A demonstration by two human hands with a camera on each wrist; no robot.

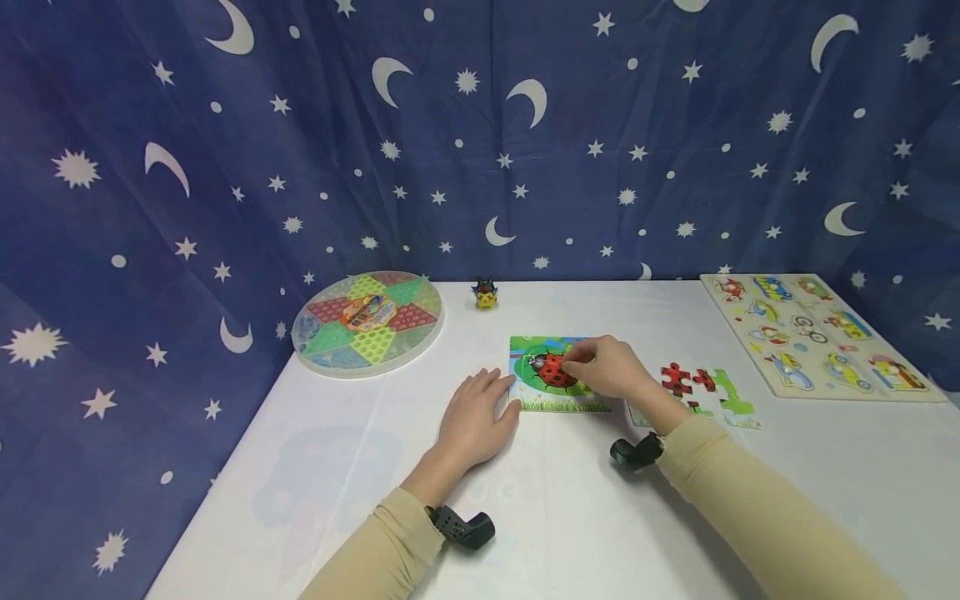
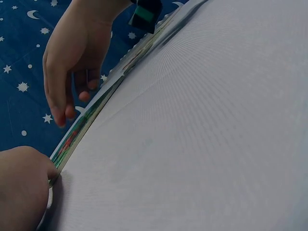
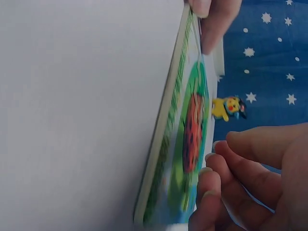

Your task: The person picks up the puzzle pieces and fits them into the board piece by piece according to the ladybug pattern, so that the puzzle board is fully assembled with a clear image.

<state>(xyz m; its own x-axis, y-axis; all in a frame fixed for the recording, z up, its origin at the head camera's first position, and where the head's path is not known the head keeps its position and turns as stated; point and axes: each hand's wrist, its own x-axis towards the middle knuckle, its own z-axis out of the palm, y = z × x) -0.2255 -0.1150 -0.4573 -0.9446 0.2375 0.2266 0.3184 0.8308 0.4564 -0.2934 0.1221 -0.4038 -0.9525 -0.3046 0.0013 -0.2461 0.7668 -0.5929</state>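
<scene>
A ladybug jigsaw puzzle [image 1: 562, 406] lies flat on the white table, a red, black-spotted ladybug in its green middle. My left hand [image 1: 472, 421] rests palm down at its left side, fingers extended, with the thumb and fingertips at the board's edge. Over the puzzle's right part hovers my right hand [image 1: 615, 367], bent down at the wrist. In the right wrist view its loosely bent fingers [image 3: 255, 144] show nothing between them, close beside the ladybug picture. Right of the puzzle are loose red jigsaw pieces [image 1: 677, 379] and green pieces [image 1: 738, 406], partly hidden by my right forearm.
A round star-patterned game board [image 1: 367, 322] lies at the back left. The small yellow toy figure [image 1: 486, 294] stands near the back edge. At the far right is a wooden peg puzzle [image 1: 813, 333] with vehicle pictures. A blue moon-and-star curtain [image 1: 480, 167] hangs behind the table.
</scene>
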